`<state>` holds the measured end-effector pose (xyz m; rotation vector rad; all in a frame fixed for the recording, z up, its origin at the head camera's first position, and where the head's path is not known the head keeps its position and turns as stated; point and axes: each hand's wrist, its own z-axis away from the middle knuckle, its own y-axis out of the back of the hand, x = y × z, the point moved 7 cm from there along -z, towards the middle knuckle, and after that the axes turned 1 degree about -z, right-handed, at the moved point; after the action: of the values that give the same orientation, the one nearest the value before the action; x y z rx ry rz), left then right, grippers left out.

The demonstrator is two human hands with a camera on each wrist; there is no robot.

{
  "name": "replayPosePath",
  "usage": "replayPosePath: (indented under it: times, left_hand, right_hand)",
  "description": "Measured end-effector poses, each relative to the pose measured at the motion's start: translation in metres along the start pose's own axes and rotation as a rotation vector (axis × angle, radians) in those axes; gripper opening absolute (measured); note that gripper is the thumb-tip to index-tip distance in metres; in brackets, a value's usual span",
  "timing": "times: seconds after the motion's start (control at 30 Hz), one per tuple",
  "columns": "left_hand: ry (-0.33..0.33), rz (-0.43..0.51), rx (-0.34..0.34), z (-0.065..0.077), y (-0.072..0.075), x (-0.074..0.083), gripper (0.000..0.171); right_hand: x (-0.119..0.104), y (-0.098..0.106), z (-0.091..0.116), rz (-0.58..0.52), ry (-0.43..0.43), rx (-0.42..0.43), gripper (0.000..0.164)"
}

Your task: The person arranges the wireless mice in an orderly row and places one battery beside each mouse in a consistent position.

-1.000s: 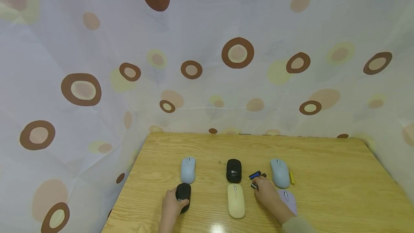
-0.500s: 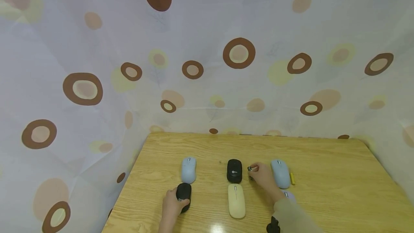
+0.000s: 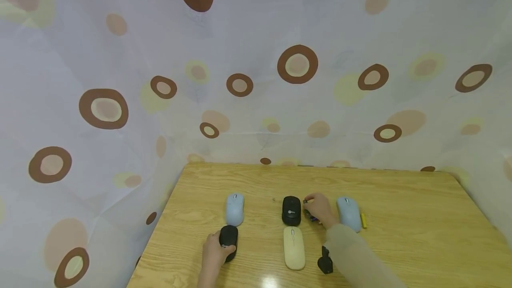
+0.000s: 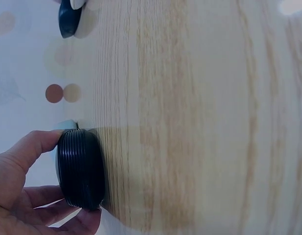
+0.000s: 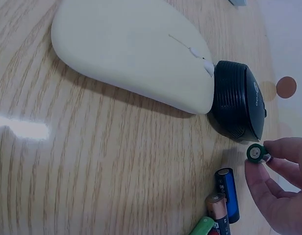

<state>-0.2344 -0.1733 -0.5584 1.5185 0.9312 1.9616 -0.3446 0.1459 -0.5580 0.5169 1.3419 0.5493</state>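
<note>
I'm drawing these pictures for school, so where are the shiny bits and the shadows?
Head view: a white glare spot on the table, at the bottom edge; left wrist view: glare at the top right, and a faint shadow beside the black mouse in the left hand; right wrist view: glare at the left, and a shadow along the cream mouse.

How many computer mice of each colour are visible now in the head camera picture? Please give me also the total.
Light blue mice: 2
Black mice: 2
Cream mouse: 1
Total: 5
</note>
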Motion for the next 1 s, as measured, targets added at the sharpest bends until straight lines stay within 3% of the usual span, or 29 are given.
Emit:
replayPosePath:
  times: [0.57,1.0]
  left_hand:
    - [-0.002,0.006,-0.002,-0.0003,-0.0002,-0.0024,0.063]
    - [-0.005,-0.007,0.004,-0.0005,0.0,-0.0024,0.063]
  right_hand:
    - [-0.0029,-0.0056,-0.0015,0.081,-0.053,0.011,0.026]
    - [-0.0044,-0.0078,0.0005,0.159,-0.016,0.015,0.027]
